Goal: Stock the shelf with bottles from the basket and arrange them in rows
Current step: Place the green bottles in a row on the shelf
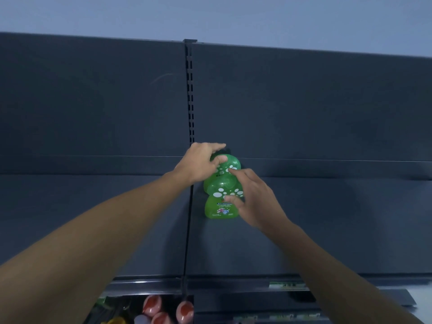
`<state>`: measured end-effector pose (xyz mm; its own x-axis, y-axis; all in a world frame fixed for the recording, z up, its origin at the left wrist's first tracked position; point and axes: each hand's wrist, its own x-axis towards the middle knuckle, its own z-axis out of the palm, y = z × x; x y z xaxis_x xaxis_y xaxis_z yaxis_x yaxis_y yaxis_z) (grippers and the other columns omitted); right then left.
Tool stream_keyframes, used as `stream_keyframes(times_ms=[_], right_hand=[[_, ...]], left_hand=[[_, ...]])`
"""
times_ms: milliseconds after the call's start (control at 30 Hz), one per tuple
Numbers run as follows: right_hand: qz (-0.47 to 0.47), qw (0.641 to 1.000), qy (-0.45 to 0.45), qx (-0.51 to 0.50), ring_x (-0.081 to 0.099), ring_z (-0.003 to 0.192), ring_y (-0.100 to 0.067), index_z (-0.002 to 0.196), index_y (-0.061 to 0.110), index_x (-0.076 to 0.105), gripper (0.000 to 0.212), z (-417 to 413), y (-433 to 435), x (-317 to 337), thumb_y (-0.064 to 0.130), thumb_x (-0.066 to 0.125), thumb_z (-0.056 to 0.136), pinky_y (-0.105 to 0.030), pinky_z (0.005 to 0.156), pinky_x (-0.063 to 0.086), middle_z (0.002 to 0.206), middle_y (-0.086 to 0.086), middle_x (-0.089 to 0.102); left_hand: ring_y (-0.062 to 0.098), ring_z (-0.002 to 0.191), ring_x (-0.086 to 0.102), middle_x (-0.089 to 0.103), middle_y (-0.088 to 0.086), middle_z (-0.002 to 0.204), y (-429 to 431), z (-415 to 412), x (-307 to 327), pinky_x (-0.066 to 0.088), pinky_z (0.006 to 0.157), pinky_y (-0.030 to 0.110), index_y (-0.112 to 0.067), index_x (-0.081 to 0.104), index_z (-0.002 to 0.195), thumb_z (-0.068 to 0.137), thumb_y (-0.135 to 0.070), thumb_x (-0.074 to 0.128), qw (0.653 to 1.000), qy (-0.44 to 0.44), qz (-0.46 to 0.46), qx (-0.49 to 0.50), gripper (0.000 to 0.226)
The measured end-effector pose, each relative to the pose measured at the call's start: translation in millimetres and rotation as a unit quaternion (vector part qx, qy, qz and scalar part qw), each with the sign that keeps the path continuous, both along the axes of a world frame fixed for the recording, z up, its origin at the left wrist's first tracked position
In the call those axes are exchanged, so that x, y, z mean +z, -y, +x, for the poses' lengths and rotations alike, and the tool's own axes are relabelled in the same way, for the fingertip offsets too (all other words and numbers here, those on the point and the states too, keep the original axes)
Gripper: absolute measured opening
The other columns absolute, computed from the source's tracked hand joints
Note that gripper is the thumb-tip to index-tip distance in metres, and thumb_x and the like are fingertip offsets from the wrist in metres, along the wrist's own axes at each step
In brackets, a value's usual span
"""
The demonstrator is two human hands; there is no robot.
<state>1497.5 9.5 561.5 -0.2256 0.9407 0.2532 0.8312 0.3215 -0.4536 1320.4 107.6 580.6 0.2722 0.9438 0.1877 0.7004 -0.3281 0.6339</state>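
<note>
Two green bottles with white-spotted round caps stand one behind the other on the dark top shelf [304,218], just right of the slotted upright [190,90]. My left hand [201,162] grips the cap of the rear bottle [228,163] from the left. The fingers of my right hand [253,199] are curled against the right side of the front bottle [221,199], whose label faces me. The basket is out of view.
The shelf surface stretches bare to the left and right of the bottles, backed by a dark panel. Below the shelf's front edge, several pink-red capped bottles [152,305] and a yellow one [117,321] stand on a lower shelf.
</note>
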Motion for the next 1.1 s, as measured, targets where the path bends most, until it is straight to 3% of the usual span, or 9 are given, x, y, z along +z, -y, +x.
stream_keyframes(times_ms=[233,433,667,1100], right_hand=[[0.065,0.997,-0.006,-0.030,0.053,0.112,-0.021,0.137,0.014,0.053,0.058,-3,21,11,0.034,0.073,0.087,-0.036,0.089,0.048,0.124,0.000,0.052],[0.074,0.995,0.025,-0.058,0.049,0.117,-0.023,0.136,0.018,0.052,0.052,-6,56,25,0.035,0.069,0.090,-0.039,0.099,0.042,0.127,-0.002,0.051],[0.060,0.996,0.054,-0.037,0.047,0.118,-0.024,0.128,0.018,0.055,0.042,-10,130,26,0.034,0.065,0.091,-0.040,0.100,0.042,0.124,-0.003,0.053],[-0.058,0.995,0.082,0.011,0.050,0.121,-0.021,0.131,0.020,0.055,0.043,-20,233,-66,0.033,0.063,0.092,-0.037,0.101,0.044,0.126,-0.001,0.057]], left_hand=[[0.022,0.123,0.061,0.067,0.006,0.131,45,-26,5,0.047,0.107,0.037,-0.009,0.063,0.132,0.099,-0.010,0.053,0.994,-0.054,0.066,0.069,0.034],[0.018,0.108,0.067,0.074,-0.002,0.112,109,-48,11,0.052,0.099,0.035,-0.017,0.070,0.118,0.094,-0.013,0.055,0.990,-0.090,0.033,0.104,0.029],[0.022,0.107,0.065,0.071,0.001,0.114,218,-49,7,0.054,0.094,0.038,-0.016,0.068,0.118,0.091,-0.020,0.056,0.983,-0.132,0.018,0.124,0.030],[0.019,0.097,0.063,0.063,-0.006,0.108,338,-59,-90,0.055,0.085,0.036,-0.023,0.064,0.113,0.087,-0.035,0.060,0.978,-0.161,-0.068,0.112,0.028]])
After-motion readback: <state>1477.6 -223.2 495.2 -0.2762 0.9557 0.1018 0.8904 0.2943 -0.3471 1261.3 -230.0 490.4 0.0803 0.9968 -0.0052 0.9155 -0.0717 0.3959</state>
